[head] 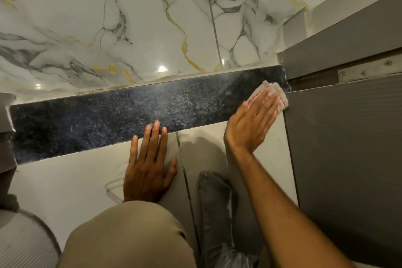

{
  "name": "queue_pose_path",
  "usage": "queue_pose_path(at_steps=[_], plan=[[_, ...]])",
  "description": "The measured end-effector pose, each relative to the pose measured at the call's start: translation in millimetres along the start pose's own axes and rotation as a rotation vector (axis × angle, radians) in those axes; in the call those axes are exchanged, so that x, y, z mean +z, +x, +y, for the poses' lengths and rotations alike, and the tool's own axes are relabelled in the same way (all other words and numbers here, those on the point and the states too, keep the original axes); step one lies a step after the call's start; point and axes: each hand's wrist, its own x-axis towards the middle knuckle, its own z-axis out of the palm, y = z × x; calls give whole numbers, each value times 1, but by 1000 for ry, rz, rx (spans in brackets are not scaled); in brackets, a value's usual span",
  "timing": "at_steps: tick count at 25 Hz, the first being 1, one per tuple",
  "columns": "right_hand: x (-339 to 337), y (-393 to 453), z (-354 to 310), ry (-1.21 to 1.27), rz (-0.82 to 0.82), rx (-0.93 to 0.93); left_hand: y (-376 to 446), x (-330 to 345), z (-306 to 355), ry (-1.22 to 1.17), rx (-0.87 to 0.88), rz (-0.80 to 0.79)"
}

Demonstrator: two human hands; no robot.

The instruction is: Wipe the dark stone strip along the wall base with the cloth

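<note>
The dark speckled stone strip runs along the base of the marble wall, from the left edge up to the grey door at the right. A pale pinkish cloth lies on the strip's right end, against the door's corner. My right hand presses flat on the cloth with fingers stretched out, most of the cloth hidden beneath them. My left hand rests flat on the light floor tile, fingers spread, its fingertips touching the strip's near edge. It holds nothing.
A grey door with a metal hinge plate blocks the right side. White marble wall with gold and grey veins rises behind the strip. My knee in beige trousers is at the bottom. A grey step stands at left.
</note>
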Motion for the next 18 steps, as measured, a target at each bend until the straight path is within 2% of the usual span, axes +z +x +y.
queue_pose_path(at_steps=[1,2,5,6,7,9,11,12,14,16,17,18], plan=[[1,15,-10,17,22,39,0,1,0,8,10,-1],[3,27,-21,-2,14,-7,-1,1,-1,17,20,0],[14,17,-27,-47,-2,-419,-1,2,-1,34,22,4],[14,-2,-16,-50,-22,-496,-1,1,0,27,12,6],[11,-22,1,-59,-34,-480,-1,0,1,15,7,4],[5,-29,16,-68,-8,-260,0,-4,2,-3,4,-4],[3,0,-9,-6,17,-75,1,-4,1,5,11,-8],[5,13,-27,-15,6,-112,1,-3,0,14,8,-11],[14,15,-48,-44,30,-391,1,-1,-1,32,4,-5],[19,-21,-27,-82,74,-699,1,-1,0,23,4,-1],[13,-41,-7,-86,56,-741,2,-3,0,10,7,-2],[8,-48,9,-83,13,-705,2,-4,0,1,2,-5]])
